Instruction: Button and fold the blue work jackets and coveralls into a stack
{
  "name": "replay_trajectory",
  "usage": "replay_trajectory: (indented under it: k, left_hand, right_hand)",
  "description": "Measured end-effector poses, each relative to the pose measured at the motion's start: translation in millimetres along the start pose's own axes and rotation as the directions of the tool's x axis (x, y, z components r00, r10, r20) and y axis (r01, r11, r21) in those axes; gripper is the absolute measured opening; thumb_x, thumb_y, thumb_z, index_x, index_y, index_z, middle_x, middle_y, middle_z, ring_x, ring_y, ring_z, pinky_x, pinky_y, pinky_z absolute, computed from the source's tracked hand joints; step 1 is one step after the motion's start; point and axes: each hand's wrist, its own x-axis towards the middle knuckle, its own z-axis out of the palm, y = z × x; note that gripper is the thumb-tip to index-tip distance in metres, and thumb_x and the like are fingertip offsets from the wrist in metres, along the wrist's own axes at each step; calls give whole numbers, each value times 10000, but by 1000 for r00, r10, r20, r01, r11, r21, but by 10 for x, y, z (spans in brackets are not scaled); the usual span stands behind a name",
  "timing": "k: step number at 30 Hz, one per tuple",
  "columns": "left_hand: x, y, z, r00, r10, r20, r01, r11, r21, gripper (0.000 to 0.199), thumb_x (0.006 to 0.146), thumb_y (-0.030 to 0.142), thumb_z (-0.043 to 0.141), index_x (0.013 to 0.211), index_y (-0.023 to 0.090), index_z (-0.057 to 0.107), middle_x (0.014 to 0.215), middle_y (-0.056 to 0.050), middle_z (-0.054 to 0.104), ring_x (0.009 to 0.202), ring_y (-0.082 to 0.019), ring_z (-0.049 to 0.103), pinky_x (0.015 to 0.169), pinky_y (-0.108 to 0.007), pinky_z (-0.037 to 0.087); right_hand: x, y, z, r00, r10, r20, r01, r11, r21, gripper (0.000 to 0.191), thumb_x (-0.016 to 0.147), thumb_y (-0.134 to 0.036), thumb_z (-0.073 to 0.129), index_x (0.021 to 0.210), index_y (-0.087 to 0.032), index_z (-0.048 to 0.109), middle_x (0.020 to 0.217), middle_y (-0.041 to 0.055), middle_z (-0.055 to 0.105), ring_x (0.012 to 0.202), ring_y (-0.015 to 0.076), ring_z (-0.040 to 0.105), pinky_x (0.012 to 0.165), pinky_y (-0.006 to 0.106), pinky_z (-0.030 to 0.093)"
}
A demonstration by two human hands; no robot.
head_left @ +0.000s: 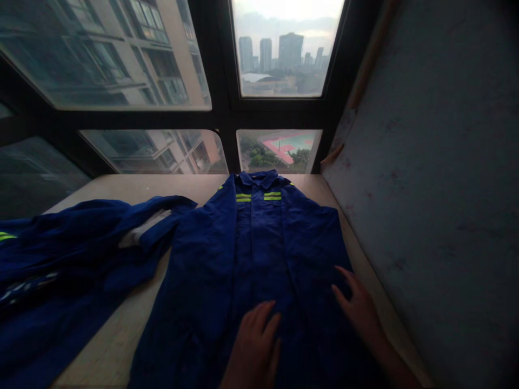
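A dark blue work jacket (pixel 259 254) lies spread on its back, collar toward the window, with yellow-green reflective strips across the chest. Over its lower middle is my left hand (pixel 256 340), fingers a little bent and apart, holding nothing. My right hand (pixel 359 305) is at the jacket's right side, thumb and fingers spread, with nothing between them. Whether either hand touches the cloth cannot be made out in the dim light. The jacket's lower end is dark and runs out of view.
Crumpled blue clothing (pixel 81 243) with a pale patch lies to the left on the beige ledge (pixel 109 335). A patterned wall (pixel 430 216) borders the ledge on the right. Dark-framed windows (pixel 227 116) stand at the back, with buildings outside.
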Motion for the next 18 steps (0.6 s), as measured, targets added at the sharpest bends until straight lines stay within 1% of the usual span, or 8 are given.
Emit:
replay_trajectory:
  k: [2,4,6,8,9,11,15,18]
  left_hand:
    - [116,415,230,994,23,106,0,977,-213,452,832,170,571,1277,246,586,1339,-66,610,1196,-233,577,1001,-374,508]
    - [245,784,437,971,84,224,12,918,-396,438,843,244,602,1281,264,583,1312,-49,624,1170,-236,583,1004,-370,500]
    - [389,1077,554,933,105,343,81,869,-487,455,854,286,598,1307,256,568,1326,-64,608,1178,-265,567,1021,-408,480]
    - [532,1278,563,891,76,448,168,860,-482,462,861,271,564,1319,207,566,1342,-113,584,1202,-318,535,1054,-486,432]
    - [595,1343,540,874,59,482,197,864,-464,465,861,254,546,1319,180,568,1348,-139,570,1217,-346,512,1068,-528,401]
    - [690,1409,482,867,20,499,234,867,-440,504,857,232,522,1354,153,542,1404,-168,513,1272,-381,447,1098,-575,336]
    - [751,1397,452,879,-39,476,296,828,-477,643,851,318,557,1466,189,422,1525,-161,370,1344,-399,354,1116,-572,301]
    - [778,1389,453,864,-54,501,330,813,-479,577,872,404,533,1400,174,498,1390,-179,504,1253,-390,453,1066,-574,340]
  right_hand:
    - [-90,245,-183,995,95,-17,-95,995,-11,504,862,-445,507,1309,-215,535,1336,118,588,1209,283,586,1040,480,467]
    - [-202,433,-296,986,166,-2,-165,986,8,530,852,-467,507,1317,-212,514,1328,124,591,1186,279,603,1021,462,484]
    - [-313,562,-355,975,222,16,-222,975,30,576,840,-496,514,1333,-199,486,1316,139,597,1172,280,613,1007,453,495]
    - [-400,647,-384,963,271,6,-271,962,40,627,813,-519,529,1343,-191,468,1298,152,608,1167,290,617,1001,454,498]
    - [-431,679,-393,955,295,-4,-295,954,45,645,798,-527,537,1345,-192,465,1285,155,617,1159,294,623,996,453,502]
    - [-460,726,-411,939,345,1,-344,937,69,669,773,-539,551,1342,-198,469,1262,153,635,1130,296,644,976,443,518]
    - [-415,735,-459,903,398,162,-422,891,168,667,726,-580,584,1256,-178,557,1252,165,661,1151,303,642,992,419,516]
    - [-345,660,-494,869,410,278,-466,866,180,628,702,-605,597,1156,-172,642,1207,164,692,1143,317,648,999,416,512]
